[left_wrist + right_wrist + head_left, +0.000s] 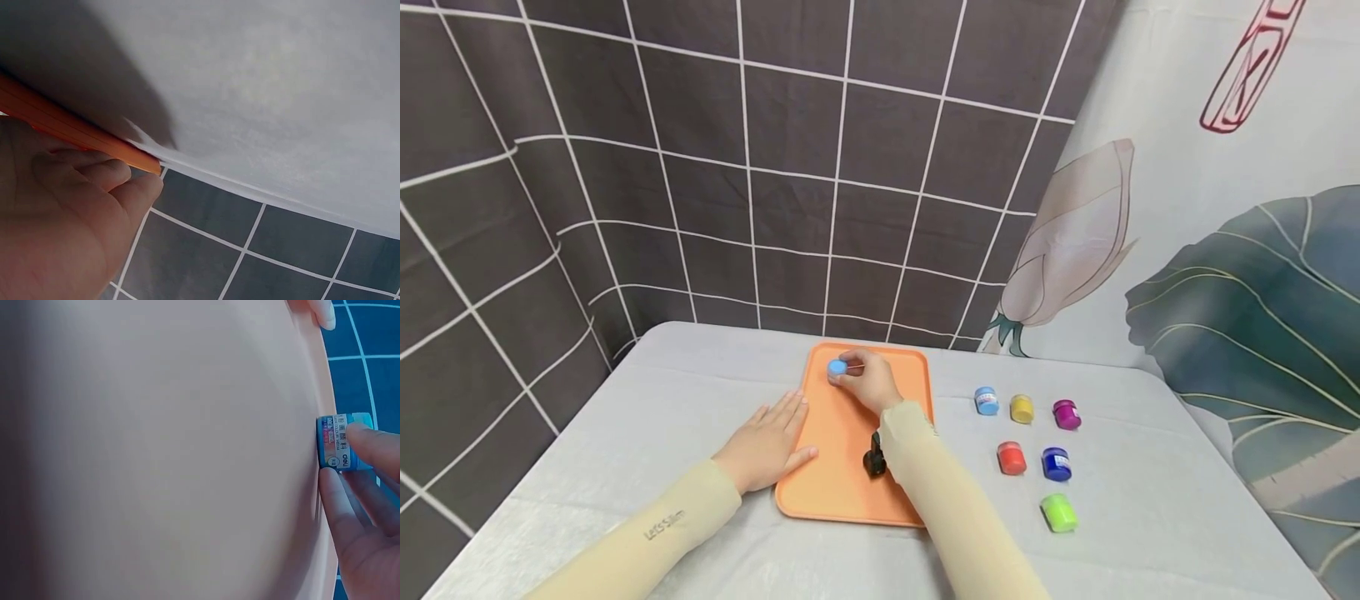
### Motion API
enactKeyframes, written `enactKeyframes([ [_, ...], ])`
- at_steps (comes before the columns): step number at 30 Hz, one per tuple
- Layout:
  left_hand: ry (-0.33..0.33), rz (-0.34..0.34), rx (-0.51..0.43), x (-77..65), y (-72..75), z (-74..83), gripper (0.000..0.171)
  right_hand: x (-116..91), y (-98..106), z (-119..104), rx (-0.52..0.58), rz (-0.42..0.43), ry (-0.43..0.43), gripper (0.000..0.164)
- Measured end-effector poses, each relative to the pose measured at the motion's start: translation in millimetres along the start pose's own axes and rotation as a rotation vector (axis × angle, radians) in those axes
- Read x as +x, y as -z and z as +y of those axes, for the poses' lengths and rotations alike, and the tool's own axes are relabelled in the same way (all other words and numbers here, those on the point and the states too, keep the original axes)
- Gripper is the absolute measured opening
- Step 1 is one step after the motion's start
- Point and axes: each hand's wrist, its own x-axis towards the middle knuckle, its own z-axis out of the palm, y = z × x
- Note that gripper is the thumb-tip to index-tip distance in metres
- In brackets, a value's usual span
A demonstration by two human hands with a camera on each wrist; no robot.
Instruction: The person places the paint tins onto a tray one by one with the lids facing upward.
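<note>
My right hand (871, 382) pinches a small light-blue paint jar (334, 442) between thumb and fingers. The jar is at the far left part of the orange tray (831, 442), and in the right wrist view its printed label and lighter lid show. In that view its base appears against the tray's surface. My left hand (767, 446) lies at the tray's left edge with its fingers straight and the thumb spread over the rim. From the left wrist, the tray's orange rim (81, 131) runs alongside the fingers of that hand.
Right of the tray stand several paint jars: light blue (987, 401), yellow (1021, 409), purple (1067, 415), red (1011, 458), dark blue (1056, 464) and lime green (1059, 513). A black device (874, 458) sits at my right wrist. Dark gridded cloth (790, 208) hangs behind the table.
</note>
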Motion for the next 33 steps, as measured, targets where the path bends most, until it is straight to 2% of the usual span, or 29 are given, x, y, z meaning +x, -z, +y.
enactKeyframes([
  [7, -0.002, 0.002, -0.006, 0.9, 0.1, 0.9, 0.076, -2.0, 2.6, -1.3, -0.029, 0.000, -0.011, 0.036],
  [16, -0.008, 0.014, -0.002, 1.1, -1.7, -0.5, 0.076, -2.1, 6.4, -0.3, 0.031, -0.017, -0.016, 0.036],
  [23, 0.000, 0.002, -0.014, -1.2, -0.4, 0.1, 0.076, -10.7, 13.5, -7.6, 0.189, -0.047, -0.171, 0.030],
  [26, 0.005, -0.002, -0.008, -1.9, 0.0, -0.2, 0.076, -15.5, 17.5, -13.3, 0.208, -0.050, -0.197, 0.031],
  [29, 0.007, -0.004, -0.008, -2.1, 0.5, -0.2, 0.076, -22.0, 23.8, -19.6, 0.162, -0.051, -0.168, 0.032],
  [33, 0.002, -0.005, -0.015, -1.6, 1.0, 0.3, 0.076, -31.1, 37.6, -24.9, 0.021, -0.031, -0.057, 0.032],
])
